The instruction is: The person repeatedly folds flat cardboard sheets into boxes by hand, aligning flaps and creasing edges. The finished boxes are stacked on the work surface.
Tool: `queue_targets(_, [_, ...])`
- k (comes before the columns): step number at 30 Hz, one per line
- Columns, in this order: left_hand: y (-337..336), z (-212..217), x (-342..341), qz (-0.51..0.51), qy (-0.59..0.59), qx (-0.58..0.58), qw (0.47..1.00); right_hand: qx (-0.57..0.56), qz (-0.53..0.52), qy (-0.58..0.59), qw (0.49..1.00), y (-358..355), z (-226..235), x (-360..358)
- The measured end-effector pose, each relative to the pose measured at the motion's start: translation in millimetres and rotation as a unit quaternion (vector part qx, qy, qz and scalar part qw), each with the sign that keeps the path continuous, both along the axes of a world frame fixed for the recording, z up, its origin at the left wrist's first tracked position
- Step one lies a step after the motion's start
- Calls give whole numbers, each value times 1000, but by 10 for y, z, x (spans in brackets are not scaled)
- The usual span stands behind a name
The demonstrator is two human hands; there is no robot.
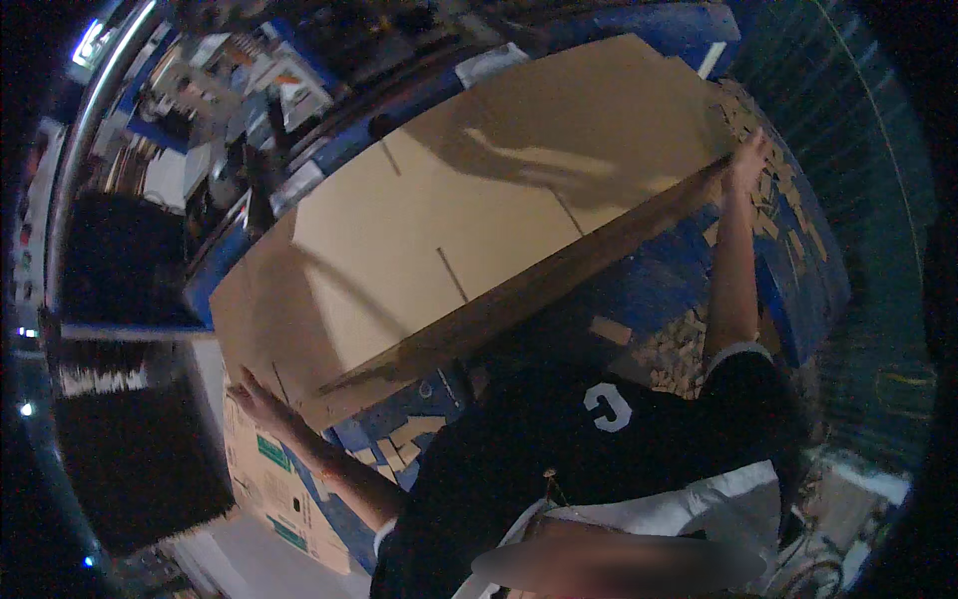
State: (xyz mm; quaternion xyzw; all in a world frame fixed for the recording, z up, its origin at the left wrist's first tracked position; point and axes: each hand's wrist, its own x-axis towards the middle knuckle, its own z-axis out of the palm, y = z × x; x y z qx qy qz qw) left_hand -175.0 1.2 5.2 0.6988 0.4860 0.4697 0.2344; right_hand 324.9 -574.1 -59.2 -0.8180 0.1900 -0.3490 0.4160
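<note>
A large flat sheet of brown cardboard [469, 210] with slots cut into it is held out over a blue work surface [639, 290]. My left hand [251, 394] grips the sheet's lower left corner. My right hand [748, 160] grips its far right corner, arm stretched out. The sheet tilts, its near edge casting a shadow below. My dark shirt fills the lower middle.
Cardboard scraps [679, 344] litter the blue surface, thick along its right side. A printed cardboard box [279, 489] stands below my left hand. Cluttered shelves and papers [230, 90] lie at the upper left. A dark block [130, 449] sits at the left.
</note>
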Motion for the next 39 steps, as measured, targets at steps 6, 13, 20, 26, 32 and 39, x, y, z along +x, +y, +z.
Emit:
queue_targets(6, [70, -48, -134, 179, -215, -81, 956, 96, 198, -12, 975, 686, -358, -922])
queue_targets(13, [209, -276, -144, 123, -131, -74, 981, -347, 76, -36, 934, 1023, -469, -684])
queue_targets(20, [403, 110, -393, 7, -423, -57, 905, 291, 312, -250, 869, 1289, 509, -927])
queue_targets(26, [460, -58, -331, -138, -489, -233, 829, 266, 334, -179, 886, 1317, 1271, -1431])
queue_targets(32, [-779, -106, -141, -180, -253, -27, 950, -292, 625, -283, 667, 1436, 1052, -2408])
queue_targets(39, [-1200, 85, 217, -420, 213, 197, 860, -447, 657, -150, 588, 1720, 638, -2508])
